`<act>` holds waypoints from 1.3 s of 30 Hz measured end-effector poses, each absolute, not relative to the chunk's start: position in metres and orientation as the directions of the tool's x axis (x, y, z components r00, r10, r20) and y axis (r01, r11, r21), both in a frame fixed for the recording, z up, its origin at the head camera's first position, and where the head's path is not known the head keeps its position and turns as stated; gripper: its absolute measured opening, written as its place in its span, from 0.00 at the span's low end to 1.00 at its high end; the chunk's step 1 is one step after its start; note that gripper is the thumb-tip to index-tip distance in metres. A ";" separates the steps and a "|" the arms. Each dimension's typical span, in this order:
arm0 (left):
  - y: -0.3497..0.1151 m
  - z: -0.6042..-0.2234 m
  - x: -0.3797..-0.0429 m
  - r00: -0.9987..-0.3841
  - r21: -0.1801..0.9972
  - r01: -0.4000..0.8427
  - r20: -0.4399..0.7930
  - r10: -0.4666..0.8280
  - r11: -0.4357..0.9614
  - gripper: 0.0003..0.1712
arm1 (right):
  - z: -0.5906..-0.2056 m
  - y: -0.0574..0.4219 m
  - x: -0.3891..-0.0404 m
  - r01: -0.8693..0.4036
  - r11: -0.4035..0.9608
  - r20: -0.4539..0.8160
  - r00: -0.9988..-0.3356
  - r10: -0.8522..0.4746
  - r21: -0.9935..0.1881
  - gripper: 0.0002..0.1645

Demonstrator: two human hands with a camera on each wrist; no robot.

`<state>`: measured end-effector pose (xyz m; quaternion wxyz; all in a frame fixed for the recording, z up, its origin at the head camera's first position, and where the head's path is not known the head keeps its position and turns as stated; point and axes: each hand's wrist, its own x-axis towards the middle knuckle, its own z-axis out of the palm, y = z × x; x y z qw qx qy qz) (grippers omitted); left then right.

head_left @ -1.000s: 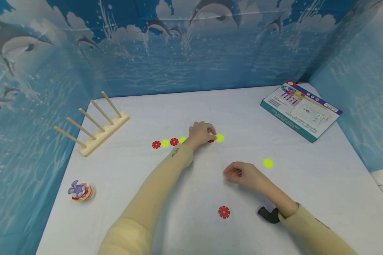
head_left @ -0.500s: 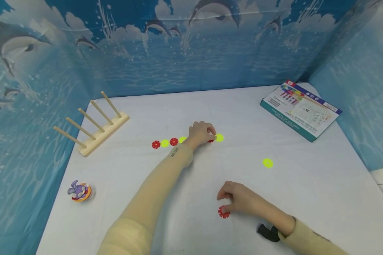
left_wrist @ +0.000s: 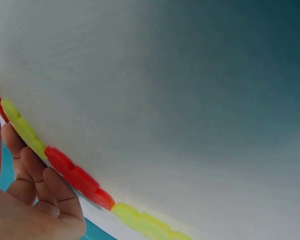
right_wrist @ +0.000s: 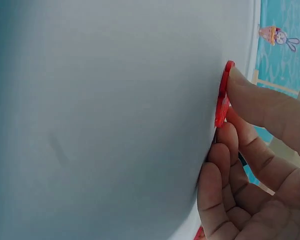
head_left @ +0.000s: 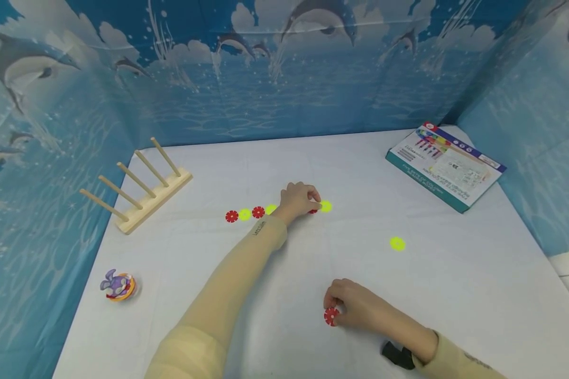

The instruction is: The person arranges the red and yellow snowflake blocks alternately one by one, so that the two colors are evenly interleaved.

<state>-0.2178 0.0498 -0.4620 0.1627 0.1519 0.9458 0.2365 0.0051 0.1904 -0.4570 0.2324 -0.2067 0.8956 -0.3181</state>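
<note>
In the head view, my right hand (head_left: 360, 308) pinches a notched red plastic disc (head_left: 331, 317) at the table's front middle. The right wrist view shows its thumb on one edge of the red disc (right_wrist: 223, 95) and the index finger at the opposite edge. Farther back, my left hand (head_left: 296, 201) rests over a row of alternating red and yellow discs, fingers loosely bent, fingertips right at the pieces. A red disc (left_wrist: 77, 175) and a yellow disc (left_wrist: 22, 127) lie along those fingertips. A yellow disc (head_left: 326, 206) ends the row on the right; its middle is hidden by the hand.
One loose yellow disc (head_left: 397, 243) lies right of centre. A wooden stand with upright pegs (head_left: 156, 202) is at the back left, with a purple rabbit toy (head_left: 118, 285) in front of it. A flat printed box (head_left: 448, 166) lies at the back right.
My right hand has moved toward the table's front, down to the loose red disc, and now pinches it. The left hand has stayed on the row.
</note>
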 end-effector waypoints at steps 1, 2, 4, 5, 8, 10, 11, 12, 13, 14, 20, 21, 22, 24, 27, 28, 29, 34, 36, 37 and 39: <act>0.050 -0.462 -0.218 -0.901 0.498 0.210 -0.236 0.364 0.841 0.07 | -0.456 0.190 0.006 -0.213 0.722 -0.296 -0.809 -0.508 -0.658 0.14; 0.050 -0.462 -0.218 -0.901 0.500 0.208 -0.237 0.364 0.840 0.07 | -0.455 0.189 0.007 -0.209 0.730 -0.301 -0.811 -0.501 -0.651 0.14; 0.050 -0.462 -0.218 -0.901 0.505 0.205 -0.239 0.363 0.839 0.07 | -0.454 0.188 0.009 -0.209 0.744 -0.306 -0.816 -0.490 -0.635 0.15; 0.050 -0.462 -0.218 -0.900 0.506 0.204 -0.239 0.364 0.838 0.07 | -0.453 0.187 0.010 -0.206 0.749 -0.310 -0.817 -0.485 -0.629 0.15; 0.050 -0.461 -0.218 -0.900 0.503 0.206 -0.239 0.364 0.839 0.07 | -0.452 0.186 0.010 -0.201 0.757 -0.318 -0.818 -0.479 -0.622 0.15; 0.049 -0.461 -0.218 -0.900 0.503 0.209 -0.237 0.366 0.839 0.07 | -0.452 0.186 0.010 -0.193 0.755 -0.323 -0.818 -0.477 -0.626 0.16; 0.049 -0.461 -0.218 -0.899 0.504 0.209 -0.237 0.367 0.838 0.07 | -0.452 0.186 0.010 -0.188 0.753 -0.325 -0.817 -0.477 -0.631 0.16; 0.049 -0.460 -0.218 -0.899 0.504 0.210 -0.237 0.368 0.838 0.07 | -0.452 0.186 0.009 -0.186 0.748 -0.324 -0.816 -0.479 -0.636 0.16; 0.049 -0.460 -0.218 -0.899 0.505 0.211 -0.237 0.369 0.837 0.07 | -0.452 0.186 0.008 -0.187 0.745 -0.322 -0.815 -0.482 -0.641 0.16; 0.049 -0.460 -0.219 -0.898 0.507 0.212 -0.237 0.371 0.836 0.07 | -0.452 0.186 0.008 -0.188 0.740 -0.320 -0.813 -0.485 -0.645 0.16; 0.048 -0.457 -0.218 -0.895 0.503 0.220 -0.236 0.377 0.836 0.08 | -0.451 0.190 0.000 -0.184 0.656 -0.298 -0.779 -0.552 -0.732 0.14; 0.048 -0.457 -0.218 -0.895 0.503 0.219 -0.238 0.378 0.836 0.08 | -0.451 0.190 -0.001 -0.172 0.636 -0.302 -0.768 -0.565 -0.752 0.13; 0.047 -0.457 -0.218 -0.894 0.504 0.218 -0.240 0.378 0.836 0.08 | -0.450 0.191 -0.003 -0.153 0.620 -0.312 -0.757 -0.574 -0.769 0.13; 0.047 -0.456 -0.219 -0.894 0.503 0.217 -0.243 0.378 0.837 0.07 | -0.450 0.193 -0.009 -0.123 0.595 -0.328 -0.738 -0.590 -0.794 0.11; 0.047 -0.456 -0.219 -0.894 0.502 0.217 -0.243 0.377 0.838 0.07 | -0.450 0.198 -0.019 -0.084 0.581 -0.344 -0.734 -0.586 -0.810 0.09; 0.047 -0.456 -0.219 -0.894 0.501 0.218 -0.242 0.377 0.838 0.07 | -0.449 0.200 -0.024 -0.078 0.583 -0.344 -0.742 -0.576 -0.809 0.09; 0.047 -0.457 -0.219 -0.894 0.502 0.218 -0.241 0.377 0.837 0.07 | -0.449 0.202 -0.028 -0.070 0.585 -0.342 -0.752 -0.563 -0.808 0.08; 0.048 -0.458 -0.219 -0.896 0.501 0.222 -0.232 0.378 0.836 0.07 | -0.446 0.214 -0.058 -0.059 0.608 -0.309 -0.820 -0.482 -0.792 0.06; 0.048 -0.459 -0.218 -0.898 0.493 0.225 -0.230 0.375 0.840 0.07 | -0.442 0.219 -0.071 -0.053 0.628 -0.298 -0.847 -0.441 -0.777 0.06; 0.048 -0.458 -0.218 -0.897 0.492 0.225 -0.232 0.376 0.841 0.07 | -0.440 0.222 -0.078 -0.049 0.641 -0.291 -0.863 -0.413 -0.766 0.06; 0.048 -0.457 -0.217 -0.898 0.484 0.226 -0.233 0.373 0.845 0.08 | -0.435 0.226 -0.091 -0.032 0.664 -0.276 -0.894 -0.353 -0.747 0.07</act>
